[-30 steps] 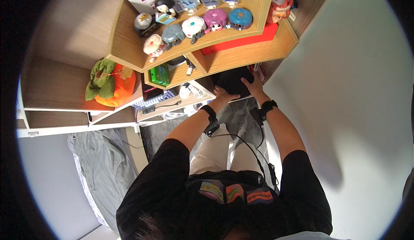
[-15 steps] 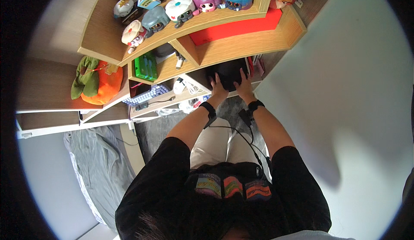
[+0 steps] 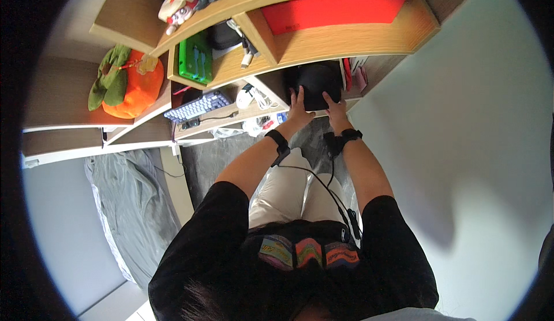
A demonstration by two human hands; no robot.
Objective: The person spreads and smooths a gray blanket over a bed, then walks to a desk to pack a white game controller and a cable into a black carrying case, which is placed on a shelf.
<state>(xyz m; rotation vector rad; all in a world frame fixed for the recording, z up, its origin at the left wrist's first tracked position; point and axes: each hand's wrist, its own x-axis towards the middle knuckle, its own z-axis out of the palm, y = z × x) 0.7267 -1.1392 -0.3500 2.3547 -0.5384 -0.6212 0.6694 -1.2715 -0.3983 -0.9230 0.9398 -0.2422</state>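
Observation:
A black, rounded, cap-like thing [image 3: 316,84] lies in the low shelf compartment in front of me; its exact kind is hard to make out. My left hand [image 3: 298,112] is on its near left edge, fingers on top and thumb toward the middle. On the near right edge is my right hand [image 3: 336,112], its fingers bent over the rim. Both hands seem to grip it, though their undersides are hidden. Each wrist wears a black strap with a small device, and cables run back from them toward my body.
Red and pink flat items [image 3: 358,77] stand right of the black thing. Above is a wooden shelf [image 3: 346,41] with a red box [image 3: 334,12]. To the left are a green case [image 3: 195,58], a keyboard [image 3: 197,106] and an orange plush [image 3: 141,90]. A white wall [image 3: 456,119] bounds the right.
The view has shifted, and the shelves sit higher in the picture. More of the black thing shows, and my hands are now at its near edge instead of further over it.

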